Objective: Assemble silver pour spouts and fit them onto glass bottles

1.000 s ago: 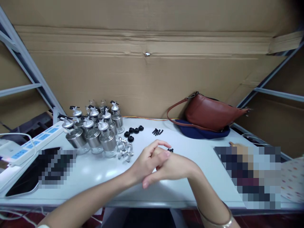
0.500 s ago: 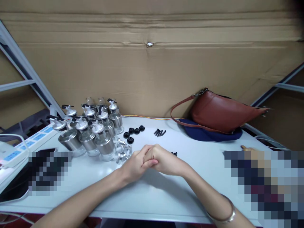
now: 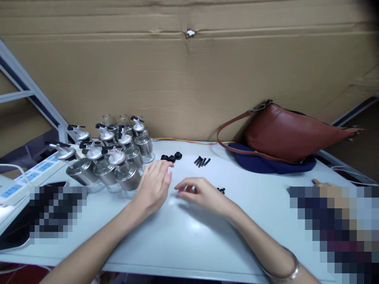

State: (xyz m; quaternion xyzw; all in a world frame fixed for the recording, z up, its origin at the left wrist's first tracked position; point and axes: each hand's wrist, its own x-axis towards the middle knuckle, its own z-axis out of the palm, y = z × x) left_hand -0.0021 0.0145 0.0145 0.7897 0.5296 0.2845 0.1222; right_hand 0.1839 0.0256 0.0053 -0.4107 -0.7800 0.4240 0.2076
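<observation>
My left hand (image 3: 154, 187) is open, fingers stretched out beside the front glass bottles. It covers the spot where small silver parts lay, and I see nothing held in it. Opposite it, my right hand (image 3: 203, 193) hovers over the table with fingers loosely curled and apart, holding nothing visible. Beyond the left fingertips lie several round black caps (image 3: 178, 156), some of them hidden. Farther back rests a cluster of black stick-like pieces (image 3: 202, 161). Tiny black parts (image 3: 221, 190) sit just behind my right hand. Glass bottles with metal sleeves and silver pour-spout tops (image 3: 128, 175) stand at the left.
A brown leather bag (image 3: 290, 134) lies on a dark blue cloth item (image 3: 272, 165) at the back right. On the left are a white power strip (image 3: 35, 173) and a dark tablet-like device (image 3: 14, 228). A cardboard wall (image 3: 189, 86) closes the back of the white table (image 3: 189, 244).
My clasped hands have come apart. The left hand has moved left and forward toward the bottles, its fingers extended; the right has loosened its grip. The view has shifted slightly.
</observation>
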